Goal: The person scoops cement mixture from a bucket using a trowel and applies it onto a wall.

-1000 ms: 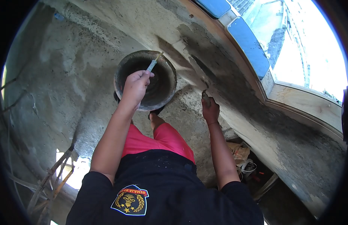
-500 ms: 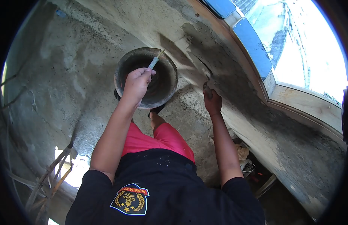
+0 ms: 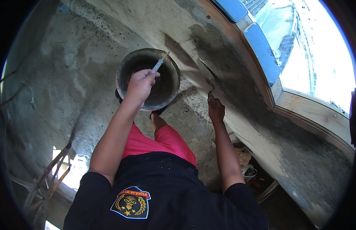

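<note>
My left hand (image 3: 141,84) is closed around a short tool with a pale grey handle (image 3: 158,65) and a thin yellowish end. It is held over a round, dark grey basin (image 3: 122,78), and the tool's lower part is hidden by my fingers. Farther right, my right hand (image 3: 216,111) grips the handle of a trowel (image 3: 211,96). The trowel's narrow blade, seen nearly edge-on, is close to the plastered wall (image 3: 247,126); I cannot tell whether it touches. Dark, damp-looking plaster (image 3: 208,42) covers part of that wall.
Two phones, an upper one (image 3: 231,8) and a lower one (image 3: 262,53), rest on the window frame (image 3: 312,105). Wooden poles (image 3: 51,172) stand at lower left. A white bucket (image 3: 249,172) sits below the wall at lower right. The concrete floor (image 3: 66,76) surrounds the basin.
My right hand and the trowel have moved slightly down along the wall. My left hand still holds its tool over the basin, and the view has shifted a little.
</note>
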### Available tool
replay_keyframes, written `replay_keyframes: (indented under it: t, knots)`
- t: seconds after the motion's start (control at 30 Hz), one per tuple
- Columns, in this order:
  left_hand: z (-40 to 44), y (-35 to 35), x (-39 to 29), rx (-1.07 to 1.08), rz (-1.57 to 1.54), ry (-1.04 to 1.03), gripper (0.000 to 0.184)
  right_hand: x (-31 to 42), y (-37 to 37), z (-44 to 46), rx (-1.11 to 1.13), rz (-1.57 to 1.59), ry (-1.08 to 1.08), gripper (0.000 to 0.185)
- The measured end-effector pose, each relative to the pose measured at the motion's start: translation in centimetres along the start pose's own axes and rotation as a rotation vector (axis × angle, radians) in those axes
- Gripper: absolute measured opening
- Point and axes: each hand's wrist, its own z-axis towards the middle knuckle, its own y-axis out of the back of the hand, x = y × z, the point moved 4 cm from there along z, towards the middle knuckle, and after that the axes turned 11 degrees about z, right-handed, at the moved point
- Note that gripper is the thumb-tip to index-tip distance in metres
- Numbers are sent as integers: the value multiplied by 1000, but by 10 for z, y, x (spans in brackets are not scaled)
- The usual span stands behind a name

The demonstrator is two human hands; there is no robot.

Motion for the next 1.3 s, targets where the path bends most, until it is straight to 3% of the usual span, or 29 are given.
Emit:
replay_keyframes:
  t: [0.2,0.47,0.73,0.93,1.13,1.3]
  knots:
    - [-2,0,0,7,4,19,24,19,18,-23,-26,106,49,34]
    - [2,3,8,9,27,7,25,-12,10,-27,26,-52,-99,39]
    - [-2,-2,9,40,-58,17,25,22,49,-13,-48,16,78,36]
    - [-4,2,10,26,8,26,27,28,56,-17,93,-111,-34,38]
    - [-5,1,13,30,-30,36,26,66,71,3,48,-160,99,42]
    - [-4,3,17,30,-12,24,26,55,65,8,82,-298,55,43]
